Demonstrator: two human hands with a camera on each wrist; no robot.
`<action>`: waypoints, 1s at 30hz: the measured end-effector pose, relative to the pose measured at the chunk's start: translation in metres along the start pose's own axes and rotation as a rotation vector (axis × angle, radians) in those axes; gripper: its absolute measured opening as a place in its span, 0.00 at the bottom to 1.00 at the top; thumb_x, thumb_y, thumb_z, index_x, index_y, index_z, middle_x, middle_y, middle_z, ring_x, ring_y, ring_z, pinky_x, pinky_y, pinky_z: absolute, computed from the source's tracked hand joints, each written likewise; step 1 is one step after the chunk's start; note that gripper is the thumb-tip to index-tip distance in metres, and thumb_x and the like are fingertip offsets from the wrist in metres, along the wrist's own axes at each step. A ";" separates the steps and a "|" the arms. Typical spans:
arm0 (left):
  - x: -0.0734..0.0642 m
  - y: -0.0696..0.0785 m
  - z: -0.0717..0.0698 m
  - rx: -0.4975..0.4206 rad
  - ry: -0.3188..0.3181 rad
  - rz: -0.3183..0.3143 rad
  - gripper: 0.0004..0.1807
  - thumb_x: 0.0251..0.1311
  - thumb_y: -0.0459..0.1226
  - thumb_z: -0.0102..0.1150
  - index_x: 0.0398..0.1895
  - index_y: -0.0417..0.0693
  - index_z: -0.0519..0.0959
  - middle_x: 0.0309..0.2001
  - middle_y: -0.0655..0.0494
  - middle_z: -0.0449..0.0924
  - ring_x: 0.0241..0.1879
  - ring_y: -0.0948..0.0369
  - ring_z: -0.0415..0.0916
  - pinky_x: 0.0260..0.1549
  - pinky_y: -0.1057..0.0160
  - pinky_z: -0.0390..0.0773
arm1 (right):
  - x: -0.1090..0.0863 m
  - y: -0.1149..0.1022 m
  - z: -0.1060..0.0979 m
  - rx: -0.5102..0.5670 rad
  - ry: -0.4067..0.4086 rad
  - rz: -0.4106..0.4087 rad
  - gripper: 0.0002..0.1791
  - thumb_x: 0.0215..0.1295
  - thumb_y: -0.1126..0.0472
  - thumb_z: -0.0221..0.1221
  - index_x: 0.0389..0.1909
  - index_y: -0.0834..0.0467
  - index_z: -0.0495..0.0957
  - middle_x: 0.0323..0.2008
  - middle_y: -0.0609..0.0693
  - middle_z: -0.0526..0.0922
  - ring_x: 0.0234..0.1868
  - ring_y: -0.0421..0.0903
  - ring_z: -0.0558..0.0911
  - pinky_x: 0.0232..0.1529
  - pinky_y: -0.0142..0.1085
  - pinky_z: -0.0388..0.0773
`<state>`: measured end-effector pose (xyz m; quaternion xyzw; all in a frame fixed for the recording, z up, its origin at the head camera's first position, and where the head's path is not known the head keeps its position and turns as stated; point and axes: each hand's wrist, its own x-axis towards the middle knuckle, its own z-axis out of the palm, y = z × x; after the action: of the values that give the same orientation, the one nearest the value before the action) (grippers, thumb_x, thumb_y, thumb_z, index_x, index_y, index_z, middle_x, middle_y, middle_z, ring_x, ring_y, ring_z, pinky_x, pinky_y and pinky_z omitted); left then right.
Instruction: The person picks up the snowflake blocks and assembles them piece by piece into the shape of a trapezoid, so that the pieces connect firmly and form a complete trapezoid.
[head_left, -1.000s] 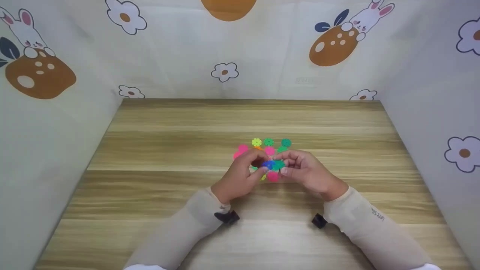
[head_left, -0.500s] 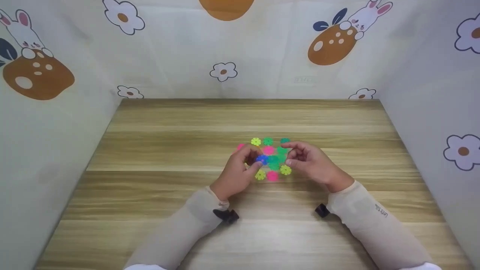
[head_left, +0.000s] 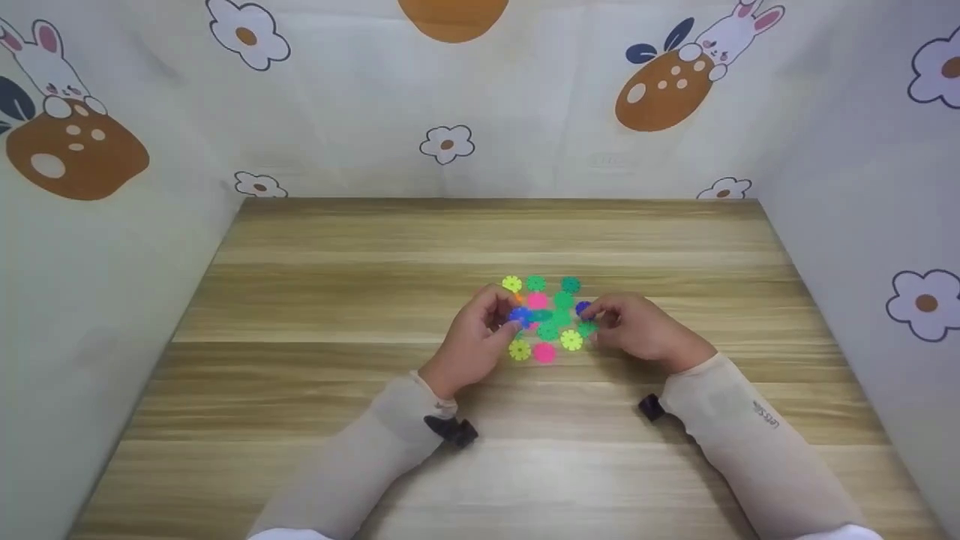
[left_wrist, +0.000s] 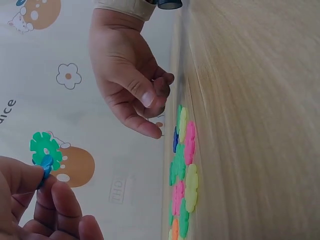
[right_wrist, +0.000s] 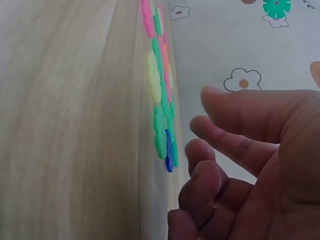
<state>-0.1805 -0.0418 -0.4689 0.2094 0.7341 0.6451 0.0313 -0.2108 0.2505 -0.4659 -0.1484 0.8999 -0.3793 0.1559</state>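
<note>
My left hand point(head_left: 474, 341) pinches a blue notched disc point(head_left: 520, 318), a flower-shaped plastic piece, between thumb and forefinger. Joined to it is a green notched disc point(left_wrist: 40, 145), held up above the table in the left wrist view. My right hand point(head_left: 641, 330) hovers at the right edge of the spread of loose discs, fingers loosely bent with nothing between them. Close to its fingertips lie a dark blue disc point(head_left: 583, 308) and a green disc point(head_left: 587, 329). The right wrist view shows the right hand's fingers point(right_wrist: 240, 112) apart from the dark blue disc point(right_wrist: 169, 152).
Several loose notched discs lie flat on the wooden table point(head_left: 337, 300), among them a yellow disc point(head_left: 571, 340), a pink disc point(head_left: 544, 352) and a teal disc point(head_left: 571, 284). Printed cloth walls point(head_left: 360, 112) stand behind the table and along both sides.
My right hand has let go of the joined green disc and moved right to the edge of the loose discs. The left hand keeps the pair and has shifted slightly left.
</note>
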 end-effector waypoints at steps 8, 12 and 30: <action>0.000 0.001 -0.001 -0.004 0.000 -0.011 0.10 0.68 0.25 0.57 0.49 0.43 0.75 0.43 0.51 0.76 0.43 0.57 0.72 0.42 0.64 0.74 | 0.003 0.000 0.003 -0.084 -0.052 0.066 0.20 0.63 0.67 0.70 0.57 0.58 0.86 0.29 0.49 0.78 0.31 0.44 0.73 0.36 0.38 0.73; 0.000 0.000 -0.001 -0.001 -0.009 -0.022 0.10 0.68 0.25 0.57 0.49 0.42 0.75 0.43 0.52 0.76 0.44 0.57 0.73 0.44 0.64 0.75 | 0.002 0.000 0.003 -0.099 -0.061 0.073 0.18 0.63 0.69 0.69 0.54 0.58 0.87 0.31 0.49 0.79 0.33 0.45 0.73 0.37 0.38 0.73; -0.001 0.000 0.000 -0.041 -0.034 -0.005 0.11 0.67 0.24 0.54 0.50 0.39 0.75 0.41 0.46 0.75 0.42 0.57 0.71 0.42 0.65 0.73 | -0.003 -0.004 0.004 -0.161 -0.067 0.078 0.13 0.59 0.71 0.67 0.42 0.59 0.78 0.34 0.50 0.77 0.36 0.48 0.74 0.37 0.40 0.72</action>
<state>-0.1794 -0.0417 -0.4691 0.2179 0.7207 0.6562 0.0498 -0.2061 0.2461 -0.4650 -0.1381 0.9268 -0.2943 0.1882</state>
